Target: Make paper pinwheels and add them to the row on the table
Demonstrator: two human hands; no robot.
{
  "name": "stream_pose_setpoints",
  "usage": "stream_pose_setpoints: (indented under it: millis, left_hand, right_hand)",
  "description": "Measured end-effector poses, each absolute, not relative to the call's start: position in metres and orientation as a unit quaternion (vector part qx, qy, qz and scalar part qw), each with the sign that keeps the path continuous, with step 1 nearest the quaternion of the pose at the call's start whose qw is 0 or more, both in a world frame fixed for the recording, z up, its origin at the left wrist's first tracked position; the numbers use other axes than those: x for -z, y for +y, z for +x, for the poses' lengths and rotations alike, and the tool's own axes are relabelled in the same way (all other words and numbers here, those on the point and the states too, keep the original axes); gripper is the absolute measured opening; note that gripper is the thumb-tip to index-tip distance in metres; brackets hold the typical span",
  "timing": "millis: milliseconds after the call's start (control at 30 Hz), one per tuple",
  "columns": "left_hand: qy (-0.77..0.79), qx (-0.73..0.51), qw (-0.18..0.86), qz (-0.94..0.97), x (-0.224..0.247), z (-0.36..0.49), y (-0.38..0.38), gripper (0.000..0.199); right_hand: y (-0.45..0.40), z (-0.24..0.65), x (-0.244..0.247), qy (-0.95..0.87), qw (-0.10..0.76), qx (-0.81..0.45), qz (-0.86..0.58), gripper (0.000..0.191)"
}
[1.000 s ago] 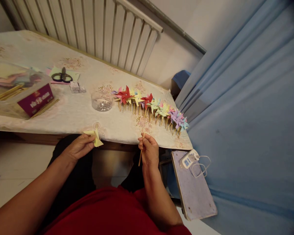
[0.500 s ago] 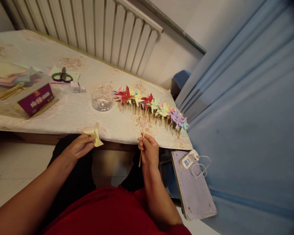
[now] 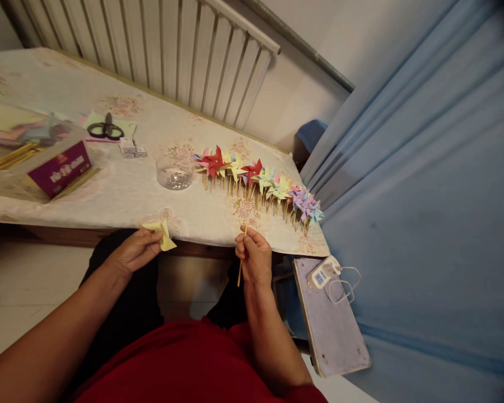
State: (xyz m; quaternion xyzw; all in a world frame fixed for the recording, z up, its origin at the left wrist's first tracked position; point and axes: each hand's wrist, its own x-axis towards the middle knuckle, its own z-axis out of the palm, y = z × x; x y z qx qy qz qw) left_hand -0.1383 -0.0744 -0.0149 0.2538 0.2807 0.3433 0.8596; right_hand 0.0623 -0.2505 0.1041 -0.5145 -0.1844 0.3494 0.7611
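Between the fingers of my left hand (image 3: 138, 249) is a folded yellow paper pinwheel (image 3: 167, 239), held at the table's front edge. My right hand (image 3: 255, 254) is closed round a thin wooden stick (image 3: 240, 272), its upper tip showing above the thumb. The two hands are well apart, and stick and paper do not touch. Beyond them on the table stands a round clear tub (image 3: 175, 174) of small shiny metal pins. A row of finished paper pinwheels (image 3: 258, 176) on sticks lies to its right, in red, yellow, green, purple and blue.
At the left, a clear plastic box (image 3: 14, 182) holds coloured paper and sticks. Dark-handled scissors (image 3: 106, 130) lie on paper sheets, near small white boxes (image 3: 130, 148). A power adapter (image 3: 324, 272) with a cord rests on a stool (image 3: 340, 341); a blue curtain (image 3: 424, 224) hangs at right.
Almost nothing differs. Both hands keep the same hold on the paper pinwheel and the stick; the view has shifted very slightly.
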Motion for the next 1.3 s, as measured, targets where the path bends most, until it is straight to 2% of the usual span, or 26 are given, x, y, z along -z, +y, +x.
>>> stream_pose_setpoints:
  millis: [867, 1300]
  left_hand:
    - [0.282, -0.348, 0.855, 0.261, 0.0135, -0.1378, -0.0749, 0.025]
    - [0.268, -0.348, 0.862, 0.252, 0.0172, -0.1388, -0.0731, 0.030]
  right_hand:
    - [-0.2519, 0.0606, -0.1101, -0.181, 0.750, -0.386, -0.505, 0.028]
    - [-0.2513, 0.0617, -0.1074, -0.181, 0.745, -0.384, -0.514, 0.021]
